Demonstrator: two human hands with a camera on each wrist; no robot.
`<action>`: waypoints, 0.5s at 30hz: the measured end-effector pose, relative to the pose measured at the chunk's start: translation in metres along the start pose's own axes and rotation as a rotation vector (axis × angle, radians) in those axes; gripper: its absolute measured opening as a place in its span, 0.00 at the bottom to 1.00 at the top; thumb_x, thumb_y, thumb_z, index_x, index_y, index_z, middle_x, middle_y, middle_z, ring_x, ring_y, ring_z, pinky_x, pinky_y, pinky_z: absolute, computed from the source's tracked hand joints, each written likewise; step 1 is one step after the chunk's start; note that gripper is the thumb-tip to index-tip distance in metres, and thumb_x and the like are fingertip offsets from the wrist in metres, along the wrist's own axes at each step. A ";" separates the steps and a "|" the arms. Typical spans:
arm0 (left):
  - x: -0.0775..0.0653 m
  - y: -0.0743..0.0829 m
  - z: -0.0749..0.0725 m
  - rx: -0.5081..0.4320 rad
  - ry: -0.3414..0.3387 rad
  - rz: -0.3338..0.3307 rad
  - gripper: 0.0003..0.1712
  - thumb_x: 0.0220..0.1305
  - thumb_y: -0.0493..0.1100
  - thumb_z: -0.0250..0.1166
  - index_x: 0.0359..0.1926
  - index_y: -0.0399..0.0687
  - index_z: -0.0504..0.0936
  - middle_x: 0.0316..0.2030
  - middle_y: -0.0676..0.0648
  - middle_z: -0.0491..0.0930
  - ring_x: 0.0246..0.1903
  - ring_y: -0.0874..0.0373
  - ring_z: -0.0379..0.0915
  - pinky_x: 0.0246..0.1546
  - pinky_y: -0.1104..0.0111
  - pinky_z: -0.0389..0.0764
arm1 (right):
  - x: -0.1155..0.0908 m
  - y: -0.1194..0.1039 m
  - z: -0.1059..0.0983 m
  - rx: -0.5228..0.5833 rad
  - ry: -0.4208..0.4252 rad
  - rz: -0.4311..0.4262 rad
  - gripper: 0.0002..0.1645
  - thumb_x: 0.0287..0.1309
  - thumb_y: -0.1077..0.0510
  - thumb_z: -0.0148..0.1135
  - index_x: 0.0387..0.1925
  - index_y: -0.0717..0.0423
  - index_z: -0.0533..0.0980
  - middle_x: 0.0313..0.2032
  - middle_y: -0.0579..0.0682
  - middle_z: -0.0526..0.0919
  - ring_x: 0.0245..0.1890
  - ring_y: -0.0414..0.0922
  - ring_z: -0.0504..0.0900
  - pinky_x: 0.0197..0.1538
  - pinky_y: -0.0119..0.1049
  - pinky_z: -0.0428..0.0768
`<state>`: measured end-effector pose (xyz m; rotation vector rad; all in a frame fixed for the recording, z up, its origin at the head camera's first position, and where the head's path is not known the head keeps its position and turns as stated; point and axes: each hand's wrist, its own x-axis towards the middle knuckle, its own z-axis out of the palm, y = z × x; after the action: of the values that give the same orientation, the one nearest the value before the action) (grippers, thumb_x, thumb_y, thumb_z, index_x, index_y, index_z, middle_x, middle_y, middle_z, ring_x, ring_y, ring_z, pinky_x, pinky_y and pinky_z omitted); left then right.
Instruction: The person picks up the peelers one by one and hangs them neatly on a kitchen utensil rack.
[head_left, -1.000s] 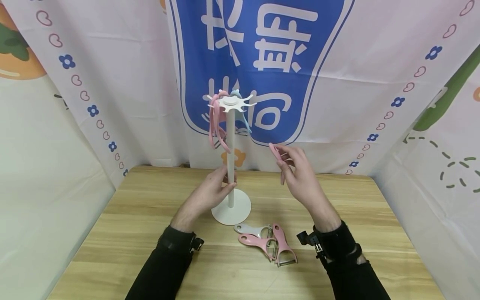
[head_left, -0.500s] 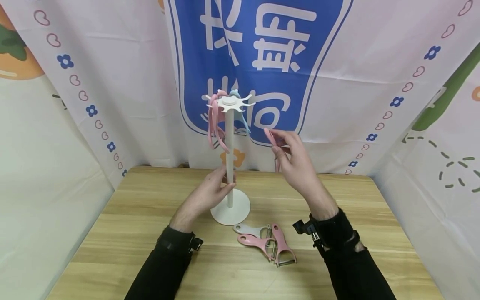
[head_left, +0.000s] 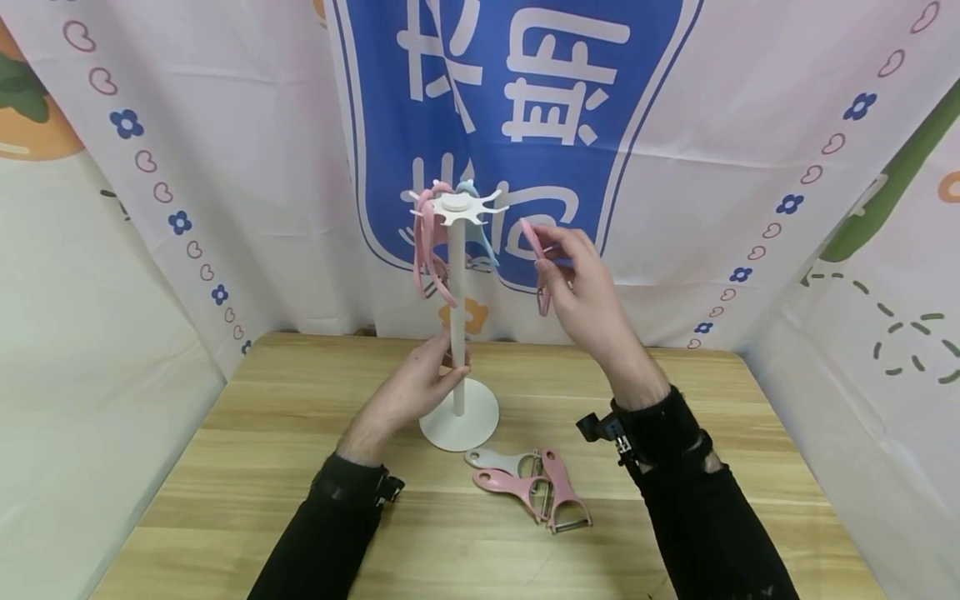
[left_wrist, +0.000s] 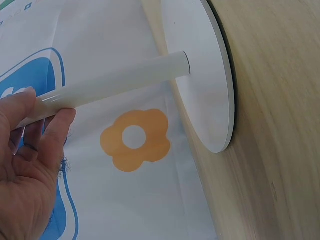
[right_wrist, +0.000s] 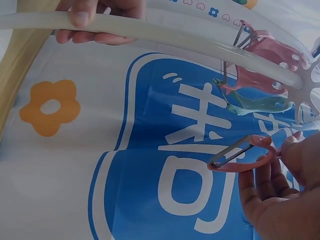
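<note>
A white stand (head_left: 458, 317) with a round base and a hooked top rises from the table. My left hand (head_left: 420, 379) grips its pole low down; in the left wrist view the thumb and fingers (left_wrist: 57, 130) pinch the pole. Pink peelers (head_left: 424, 242) and a light blue peeler (head_left: 483, 237) hang from the hooks on the left and back. Right of the hooked top, apart from it, my right hand (head_left: 588, 292) pinches a pink peeler (head_left: 533, 240) by its handle. In the right wrist view that peeler's blade end (right_wrist: 232, 154) points away from the hand.
In front of the stand's base, two pink peelers (head_left: 566, 496) and a grey-white peeler (head_left: 498, 459) lie close together on the wooden table (head_left: 300, 500). A printed curtain (head_left: 262, 208) hangs behind the table, with similar cloth at both sides.
My right hand has lifted the pink peeler up and to the left, nearer the stand's top. The left hand keeps its grip on the pole. Peelers on the table have not moved.
</note>
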<state>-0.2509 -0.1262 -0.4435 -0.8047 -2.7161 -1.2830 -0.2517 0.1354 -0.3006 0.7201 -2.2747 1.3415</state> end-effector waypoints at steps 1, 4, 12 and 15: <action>0.000 0.000 0.000 0.001 -0.001 -0.002 0.11 0.73 0.42 0.64 0.53 0.51 0.74 0.46 0.51 0.78 0.50 0.53 0.81 0.48 0.64 0.86 | 0.002 -0.001 0.000 0.008 0.001 0.001 0.25 0.77 0.62 0.53 0.71 0.53 0.71 0.56 0.53 0.72 0.52 0.44 0.77 0.47 0.35 0.85; 0.000 0.000 0.000 0.000 -0.001 0.000 0.11 0.74 0.42 0.64 0.53 0.50 0.74 0.45 0.50 0.78 0.50 0.52 0.81 0.48 0.63 0.86 | 0.009 -0.005 -0.001 0.021 -0.003 0.003 0.25 0.76 0.61 0.53 0.71 0.52 0.70 0.56 0.54 0.72 0.49 0.47 0.78 0.38 0.34 0.85; 0.001 -0.001 0.000 -0.006 0.003 0.011 0.11 0.73 0.40 0.64 0.52 0.49 0.74 0.45 0.50 0.77 0.49 0.55 0.81 0.47 0.65 0.86 | 0.025 -0.017 -0.003 -0.022 0.001 -0.027 0.25 0.76 0.62 0.54 0.70 0.53 0.71 0.58 0.52 0.73 0.52 0.41 0.76 0.46 0.36 0.85; 0.001 -0.001 0.000 -0.005 0.000 0.007 0.11 0.73 0.41 0.65 0.52 0.50 0.74 0.45 0.51 0.77 0.49 0.56 0.81 0.46 0.65 0.86 | 0.030 -0.020 -0.003 -0.043 0.002 -0.048 0.25 0.76 0.61 0.54 0.70 0.54 0.71 0.60 0.51 0.73 0.52 0.39 0.75 0.45 0.35 0.84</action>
<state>-0.2527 -0.1262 -0.4438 -0.8146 -2.7088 -1.2892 -0.2626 0.1233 -0.2680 0.7536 -2.2634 1.2668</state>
